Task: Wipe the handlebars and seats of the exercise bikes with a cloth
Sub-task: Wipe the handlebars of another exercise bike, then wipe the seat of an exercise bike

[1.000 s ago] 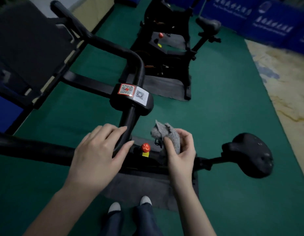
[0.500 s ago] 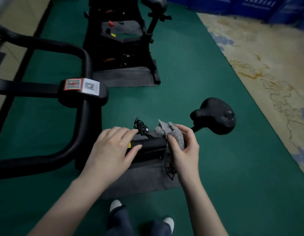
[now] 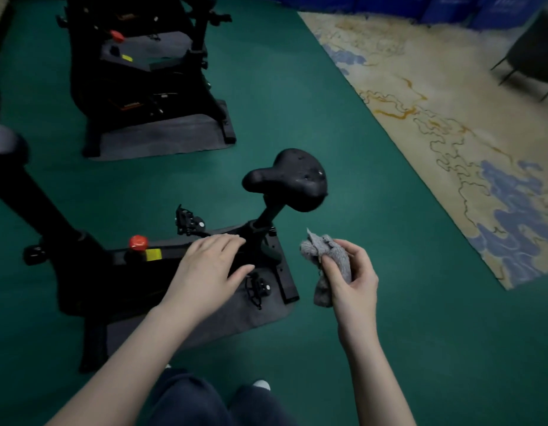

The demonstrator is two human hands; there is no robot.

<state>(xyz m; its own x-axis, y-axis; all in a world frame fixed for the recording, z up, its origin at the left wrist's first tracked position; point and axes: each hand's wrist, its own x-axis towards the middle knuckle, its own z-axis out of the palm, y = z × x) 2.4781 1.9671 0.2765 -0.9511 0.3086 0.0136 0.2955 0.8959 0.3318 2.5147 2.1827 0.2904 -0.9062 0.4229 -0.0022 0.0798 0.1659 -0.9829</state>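
A black exercise bike [image 3: 91, 272] stands in front of me with its black seat [image 3: 289, 179] raised on a post at centre. A crumpled grey cloth [image 3: 329, 256] is gripped in my right hand [image 3: 352, 278], held in the air to the right of the seat post and below the seat. My left hand [image 3: 208, 269] hovers flat with relaxed fingers over the bike frame, left of the seat post, holding nothing. The handlebars are out of view except a dark stem at the left edge.
A second black bike [image 3: 137, 72] stands on a grey mat [image 3: 162, 139] behind. The near bike also sits on a grey mat [image 3: 236, 318]. Green floor surrounds them; a patterned beige carpet [image 3: 451, 118] lies right, with a dark chair [image 3: 534, 53] at far right.
The view has swung right, away from the handlebars toward the seat. My right hand carried the cloth off the frame to the right. My left hand left the handlebar and moved over the frame.
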